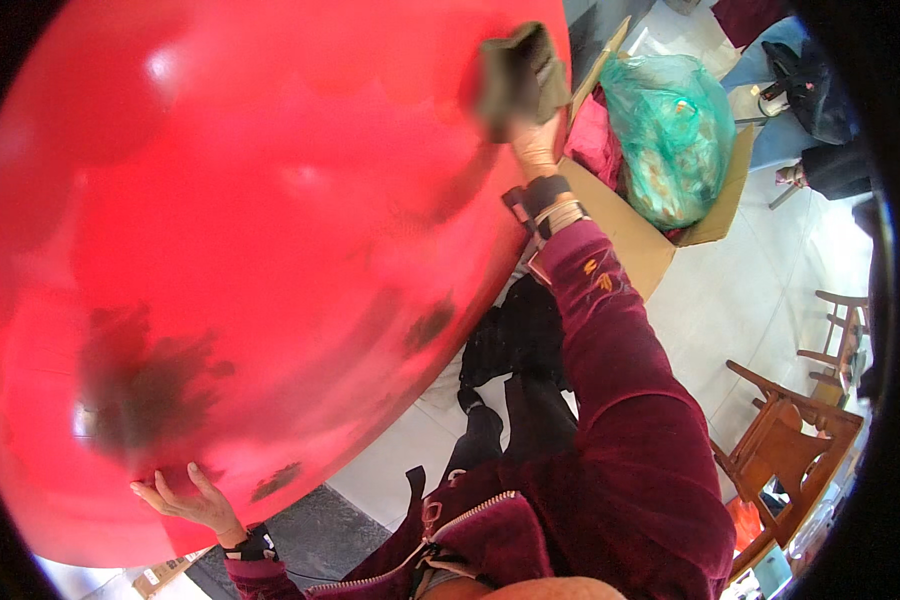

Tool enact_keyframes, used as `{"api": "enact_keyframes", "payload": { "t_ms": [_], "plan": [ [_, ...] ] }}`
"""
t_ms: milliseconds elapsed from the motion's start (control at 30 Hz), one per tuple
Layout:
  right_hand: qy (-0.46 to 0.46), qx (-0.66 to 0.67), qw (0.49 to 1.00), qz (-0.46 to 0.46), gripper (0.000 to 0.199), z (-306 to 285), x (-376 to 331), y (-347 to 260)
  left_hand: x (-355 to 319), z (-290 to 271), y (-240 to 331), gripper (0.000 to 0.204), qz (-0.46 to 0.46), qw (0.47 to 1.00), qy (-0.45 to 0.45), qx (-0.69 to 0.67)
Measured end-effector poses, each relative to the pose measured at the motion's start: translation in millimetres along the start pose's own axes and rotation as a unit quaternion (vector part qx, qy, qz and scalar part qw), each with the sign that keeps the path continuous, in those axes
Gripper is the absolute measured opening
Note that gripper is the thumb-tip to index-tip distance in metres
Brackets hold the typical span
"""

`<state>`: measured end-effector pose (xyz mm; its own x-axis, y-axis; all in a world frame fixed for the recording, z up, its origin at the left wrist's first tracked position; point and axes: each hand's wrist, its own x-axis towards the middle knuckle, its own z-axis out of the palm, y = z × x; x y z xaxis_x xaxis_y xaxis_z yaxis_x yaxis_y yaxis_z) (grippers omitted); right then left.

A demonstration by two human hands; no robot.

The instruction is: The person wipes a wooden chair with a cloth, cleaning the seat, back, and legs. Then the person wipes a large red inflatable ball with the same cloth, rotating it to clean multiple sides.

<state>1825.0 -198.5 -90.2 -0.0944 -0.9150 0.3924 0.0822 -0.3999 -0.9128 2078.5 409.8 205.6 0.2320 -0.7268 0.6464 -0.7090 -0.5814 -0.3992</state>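
A huge, rounded, glossy red surface [220, 230] fills the left and middle of the head view. Dark smudges and reflections lie across its lower part. My right hand [535, 145], arm stretched far forward, grips a brownish-olive cloth [535, 75] against the surface near its far right edge; cloth and fingers are partly blurred. At the near left, my left hand [190, 500] rests on the red surface with fingers spread and nothing in it. Both wrists wear dark bands, and my sleeves are maroon.
Right of the red surface stands an open cardboard box [625, 225] holding a green plastic bag [675, 140] and pink fabric [595, 138]. A wooden chair [785, 450] stands at the right on the pale tiled floor [710, 320]. Other people's legs [835, 175] show at the far right.
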Motion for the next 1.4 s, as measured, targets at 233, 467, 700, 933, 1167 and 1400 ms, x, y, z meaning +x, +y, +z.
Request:
{"api": "enact_keyframes", "payload": {
  "t_ms": [233, 467, 700, 933, 1167, 1400],
  "plan": [
    [0.127, -0.007, 0.961, 0.247, 0.044, -50.9, -15.7, 73.7, -4.1, 3.0, -4.0, 0.054, -0.007, 1.000, -0.004, -0.016],
    [0.123, 0.033, 0.986, 0.110, 0.031, 12.7, -47.1, -66.7, -4.7, 2.3, -6.5, 0.054, -0.002, 1.000, 0.003, -0.029],
    [0.066, -0.114, 0.957, -0.258, 0.043, 110.8, -112.0, -252.2, -9.3, 6.8, -13.5, 0.051, -0.016, 0.998, 0.041, -0.050],
    [-0.308, -0.094, 0.817, -0.479, 0.040, 167.3, -328.2, -386.3, -16.8, -6.4, -28.9, 0.045, -0.012, 0.995, 0.027, -0.097],
    [-0.286, -0.125, 0.731, -0.607, 0.040, 178.9, -338.2, -396.8, -48.9, -32.3, -94.2, 0.044, -0.025, 0.994, 0.002, -0.106],
    [-0.123, -0.064, 0.823, -0.552, 0.054, 180.7, -156.4, -404.4, -67.6, -30.3, -117.4, 0.060, -0.027, 0.997, 0.009, -0.077]
  ]
}}
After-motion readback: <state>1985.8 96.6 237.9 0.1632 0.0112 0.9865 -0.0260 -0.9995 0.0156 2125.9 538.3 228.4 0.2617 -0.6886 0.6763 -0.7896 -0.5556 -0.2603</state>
